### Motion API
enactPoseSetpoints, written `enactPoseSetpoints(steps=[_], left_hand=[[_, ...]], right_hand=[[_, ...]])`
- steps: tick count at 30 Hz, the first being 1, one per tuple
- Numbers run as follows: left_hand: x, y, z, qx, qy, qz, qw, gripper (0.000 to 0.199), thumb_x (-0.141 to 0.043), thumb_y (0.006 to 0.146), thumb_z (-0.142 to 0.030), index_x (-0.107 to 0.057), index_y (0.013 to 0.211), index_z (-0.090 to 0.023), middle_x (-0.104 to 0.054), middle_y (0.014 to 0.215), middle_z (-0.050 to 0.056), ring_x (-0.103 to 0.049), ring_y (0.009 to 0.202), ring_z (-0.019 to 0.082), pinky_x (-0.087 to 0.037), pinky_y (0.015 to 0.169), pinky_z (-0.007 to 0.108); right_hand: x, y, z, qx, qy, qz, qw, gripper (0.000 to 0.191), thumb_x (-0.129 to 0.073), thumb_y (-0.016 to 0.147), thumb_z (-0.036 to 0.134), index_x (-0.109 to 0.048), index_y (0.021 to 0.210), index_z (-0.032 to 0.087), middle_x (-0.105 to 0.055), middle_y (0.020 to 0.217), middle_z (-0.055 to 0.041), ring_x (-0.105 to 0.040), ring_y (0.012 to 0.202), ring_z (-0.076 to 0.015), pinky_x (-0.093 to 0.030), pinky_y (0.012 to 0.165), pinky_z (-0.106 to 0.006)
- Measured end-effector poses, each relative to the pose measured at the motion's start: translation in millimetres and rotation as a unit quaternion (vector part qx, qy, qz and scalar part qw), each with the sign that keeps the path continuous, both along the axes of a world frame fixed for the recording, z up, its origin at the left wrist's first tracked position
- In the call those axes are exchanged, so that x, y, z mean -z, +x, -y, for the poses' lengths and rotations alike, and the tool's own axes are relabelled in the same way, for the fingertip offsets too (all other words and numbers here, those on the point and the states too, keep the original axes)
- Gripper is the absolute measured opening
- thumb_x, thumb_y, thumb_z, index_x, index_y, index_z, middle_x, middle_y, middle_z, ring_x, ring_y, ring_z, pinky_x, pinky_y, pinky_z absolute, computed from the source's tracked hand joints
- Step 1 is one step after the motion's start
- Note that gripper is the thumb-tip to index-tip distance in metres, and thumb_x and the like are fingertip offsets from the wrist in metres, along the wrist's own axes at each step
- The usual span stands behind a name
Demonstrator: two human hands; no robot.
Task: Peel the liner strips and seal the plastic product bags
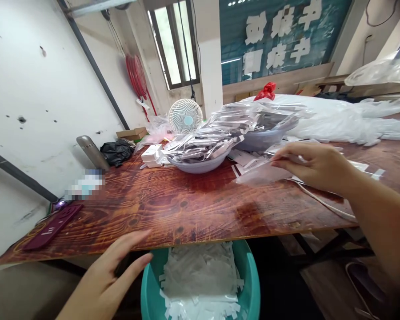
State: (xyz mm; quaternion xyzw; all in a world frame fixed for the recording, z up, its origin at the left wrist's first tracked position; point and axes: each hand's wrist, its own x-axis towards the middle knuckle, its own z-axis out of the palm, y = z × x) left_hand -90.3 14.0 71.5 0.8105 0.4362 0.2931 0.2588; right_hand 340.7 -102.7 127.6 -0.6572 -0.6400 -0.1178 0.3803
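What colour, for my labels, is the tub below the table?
The tub is teal, clearest in the head view.

From here I see a workshop: heaped basins (200,167) at twelve o'clock on the worktop (146,195), coiled red hose (135,76) at eleven.

- 1 left hand (115,275): we lose its arm at the lower edge.
- 1 right hand (315,166): arm cut off by the right edge; fingertips hide the pinched part of 1 translucent plastic bag (258,174).
- 1 teal tub (254,280): base cut off below; we find the far rim hidden under the table (156,202).
- 1 fan (186,116): base hidden behind silvery packets (203,144).
- 1 rear basin (265,141): left side covered by those packets.
- 1 pixelated item (86,184): we cannot identify it.
- Packet print: too small for us.
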Motion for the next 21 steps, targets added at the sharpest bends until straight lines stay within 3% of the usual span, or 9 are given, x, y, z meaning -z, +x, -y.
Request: enactPoseSetpoints(steps=[2,4,6,8,11,13,16,18,21], left_hand=[[-17.0,54,7,0.098,-0.038,0.038,0.994,0.033,-0.066,0.076,-0.038,-0.068,0.108,-0.031,-0.063,0.120,0.003,-0.056,0.112,0.025,-0.043,0.099,0.034],[-27.2,108,13,0.170,-0.094,0.114,0.974,0.033,-0.064,0.079,-0.038,-0.066,0.110,-0.029,-0.061,0.120,0.005,-0.059,0.106,0.022,-0.048,0.090,0.029],[-27.7,153,15,0.209,-0.174,0.173,0.946,0.033,-0.068,0.075,-0.039,-0.068,0.105,-0.024,-0.067,0.101,0.006,-0.062,0.088,0.018,-0.050,0.073,0.024],[-21.2,182,14,0.200,-0.254,0.229,0.918,0.028,-0.068,0.073,-0.043,-0.070,0.082,-0.017,-0.063,0.070,0.003,-0.054,0.058,0.011,-0.043,0.052,0.020],[-9.0,197,11,0.142,-0.339,0.306,0.878,0.031,-0.071,0.069,-0.045,-0.067,0.069,-0.014,-0.057,0.059,-0.001,-0.044,0.047,0.007,-0.035,0.046,0.019],[-3.3,197,9,0.099,-0.373,0.345,0.856,0.031,-0.072,0.067,-0.044,-0.066,0.069,-0.014,-0.059,0.059,-0.001,-0.045,0.047,0.008,-0.037,0.046,0.020],[1.5,196,6,0.055,-0.379,0.370,0.847,0.027,-0.072,0.066,-0.038,-0.066,0.072,-0.013,-0.062,0.062,0.001,-0.048,0.050,0.009,-0.039,0.049,0.022],[3.1,198,3,0.041,-0.372,0.389,0.842,0.023,-0.072,0.065,-0.032,-0.066,0.077,-0.013,-0.064,0.068,0.001,-0.052,0.055,0.010,-0.042,0.054,0.022],[4.6,203,-3,0.013,-0.370,0.410,0.834,0.022,-0.072,0.064,-0.024,-0.064,0.082,-0.015,-0.063,0.070,-0.001,-0.053,0.058,0.010,-0.042,0.057,0.022]], right_hand=[[-17.0,-17,-18,-0.098,-0.108,-0.062,0.987,0.018,-0.061,0.077,0.038,-0.069,0.079,0.022,-0.069,0.079,-0.0037,-0.061,0.075,-0.0186,-0.043,0.069,-0.032],[-25.1,-34,-36,-0.177,-0.201,-0.121,0.956,0.019,-0.066,0.073,0.040,-0.072,0.076,0.022,-0.069,0.074,-0.0016,-0.060,0.070,-0.0170,-0.043,0.063,-0.029],[-24.4,-50,-51,-0.233,-0.258,-0.191,0.918,0.017,-0.071,0.067,0.038,-0.073,0.071,0.022,-0.068,0.069,-0.0008,-0.058,0.063,-0.0150,-0.042,0.057,-0.027],[-16.7,-60,-62,-0.245,-0.280,-0.281,0.884,0.017,-0.075,0.063,0.037,-0.073,0.068,0.021,-0.068,0.066,-0.0012,-0.056,0.058,-0.0135,-0.041,0.053,-0.026],[2.5,-64,-66,-0.206,-0.243,-0.467,0.825,0.023,-0.077,0.061,0.041,-0.072,0.069,0.021,-0.069,0.068,-0.0036,-0.056,0.054,-0.0131,-0.044,0.049,-0.026],[17.4,-64,-62,-0.191,-0.200,-0.591,0.758,0.027,-0.077,0.062,0.044,-0.071,0.071,0.020,-0.070,0.073,-0.0060,-0.060,0.059,-0.0151,-0.048,0.052,-0.028],[39.5,-67,-55,-0.181,-0.139,-0.695,0.682,0.024,-0.080,0.059,0.037,-0.071,0.070,0.018,-0.070,0.077,-0.0063,-0.063,0.068,-0.0159,-0.052,0.062,-0.027],[52.2,-73,-53,-0.160,-0.087,-0.713,0.677,0.021,-0.083,0.056,0.029,-0.070,0.069,0.018,-0.068,0.074,-0.0035,-0.062,0.067,-0.0135,-0.051,0.064,-0.025],[64.9,-82,-56,-0.134,-0.029,-0.704,0.697,0.023,-0.084,0.054,0.029,-0.069,0.069,0.018,-0.065,0.068,-0.0004,-0.058,0.062,-0.0115,-0.048,0.061,-0.026]])
